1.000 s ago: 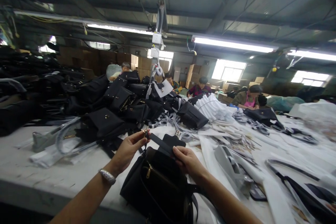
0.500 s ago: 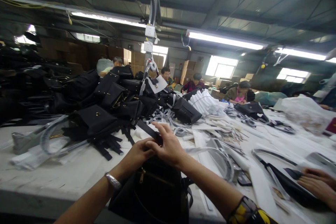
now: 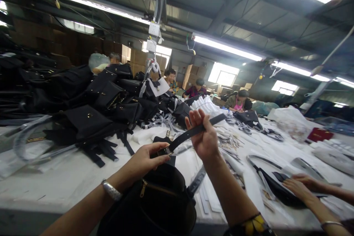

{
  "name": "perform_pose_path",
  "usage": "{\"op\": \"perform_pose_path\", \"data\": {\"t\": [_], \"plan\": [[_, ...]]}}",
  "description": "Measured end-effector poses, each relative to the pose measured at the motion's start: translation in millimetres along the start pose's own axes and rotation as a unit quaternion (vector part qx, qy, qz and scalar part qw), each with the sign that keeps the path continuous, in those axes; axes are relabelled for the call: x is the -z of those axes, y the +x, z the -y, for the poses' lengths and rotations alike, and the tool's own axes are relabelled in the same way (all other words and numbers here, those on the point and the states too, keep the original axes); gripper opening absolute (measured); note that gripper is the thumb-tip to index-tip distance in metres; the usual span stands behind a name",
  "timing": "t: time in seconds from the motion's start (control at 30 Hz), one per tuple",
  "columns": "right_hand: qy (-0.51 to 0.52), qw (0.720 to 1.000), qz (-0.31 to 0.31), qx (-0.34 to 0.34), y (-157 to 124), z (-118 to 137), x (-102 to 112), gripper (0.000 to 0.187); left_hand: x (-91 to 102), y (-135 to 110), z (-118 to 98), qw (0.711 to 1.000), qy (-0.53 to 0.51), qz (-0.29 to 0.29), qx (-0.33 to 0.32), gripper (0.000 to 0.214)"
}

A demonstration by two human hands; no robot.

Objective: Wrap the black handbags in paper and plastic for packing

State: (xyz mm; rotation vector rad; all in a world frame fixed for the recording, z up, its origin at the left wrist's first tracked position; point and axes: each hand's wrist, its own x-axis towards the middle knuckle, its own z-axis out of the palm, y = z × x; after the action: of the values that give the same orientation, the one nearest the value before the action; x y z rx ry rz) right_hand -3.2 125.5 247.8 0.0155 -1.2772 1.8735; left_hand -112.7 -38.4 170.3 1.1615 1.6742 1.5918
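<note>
A black bag (image 3: 166, 202) with a gold zipper pull (image 3: 143, 188) stands at the table's front edge, below my hands. My left hand (image 3: 148, 158) pinches a metal buckle (image 3: 167, 150) at the strap's near end, above the bag. From the buckle a black strap (image 3: 184, 137) with punched holes runs up to the right. My right hand (image 3: 204, 134) grips it close to its free end, palm turned toward me, with the strap's tip sticking out past the thumb.
Black bags (image 3: 85, 121) are heaped at the left. White foam rolls (image 3: 206, 104) and wrapped handles lie in the middle. At the right, a co-worker's hands (image 3: 301, 188) rest on another black bag (image 3: 273, 188). A white plastic bag (image 3: 290, 120) sits behind.
My hands, close together before, are now apart. The right has pulled the strap up and right, and the buckle now shows by my left fingers. The view has shifted to the right.
</note>
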Motion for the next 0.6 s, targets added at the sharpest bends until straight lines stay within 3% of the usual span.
{"op": "perform_pose_path", "data": {"t": [0.13,0.23,0.33,0.4,0.47,0.53,0.6], "plan": [[-0.166,0.979,0.082,-0.088,-38,-29,33,0.022,-10.1,1,8,0.998,0.016,-0.034,-0.059,0.053],[-0.353,0.923,0.148,-0.038,-53,-34,36,0.038,-15.2,3,9,0.998,0.009,-0.006,-0.066,0.061],[-0.425,0.883,0.195,0.035,-52,-27,23,0.048,-20.5,7,5,0.996,0.066,0.063,-0.024,0.044],[-0.376,0.902,0.207,0.042,-45,-17,8,0.052,-25.2,10,4,0.99,0.094,0.109,0.002,0.038],[-0.245,0.951,0.185,0.019,-34,-3,-6,0.061,-29.5,14,6,0.985,0.108,0.131,0.004,0.032],[-0.083,0.989,0.12,0.009,-17,14,-11,0.064,-31.3,17,10,0.985,0.122,0.125,-0.001,0.029],[0.044,0.998,0.021,0.037,-1,28,-3,0.054,-29.7,18,14,0.985,0.137,0.102,-0.009,0.028]]}}
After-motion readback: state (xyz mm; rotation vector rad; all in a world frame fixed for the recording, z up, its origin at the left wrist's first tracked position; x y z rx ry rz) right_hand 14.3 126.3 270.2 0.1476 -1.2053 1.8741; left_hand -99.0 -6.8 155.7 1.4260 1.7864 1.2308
